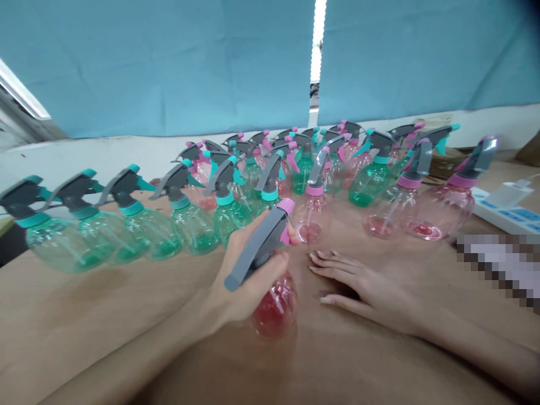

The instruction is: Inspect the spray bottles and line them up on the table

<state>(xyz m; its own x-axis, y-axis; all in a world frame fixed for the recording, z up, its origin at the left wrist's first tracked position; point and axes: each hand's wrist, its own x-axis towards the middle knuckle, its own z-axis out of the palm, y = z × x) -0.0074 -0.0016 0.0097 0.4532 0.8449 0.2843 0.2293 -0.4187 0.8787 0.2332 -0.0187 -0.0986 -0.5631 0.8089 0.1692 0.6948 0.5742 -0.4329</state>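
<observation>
My left hand point(248, 275) is wrapped round the neck of a pink spray bottle point(276, 309) with a grey head and a pink nozzle. Its fingers partly hide the bottle's collar and trigger. Flat on the table, my right hand point(354, 278) has its fingers stretched out and holds nothing. Just beyond the hands stands another pink spray bottle point(310, 219). A green spray bottle point(232, 214) is behind my left hand, partly covered by it.
Several green spray bottles point(158, 233) line the left side of the wooden table point(84, 315). More green and pink ones crowd the back. Two pink bottles point(441, 211) stand at right, near a white power strip point(506, 211). A blue curtain point(169, 67) hangs behind.
</observation>
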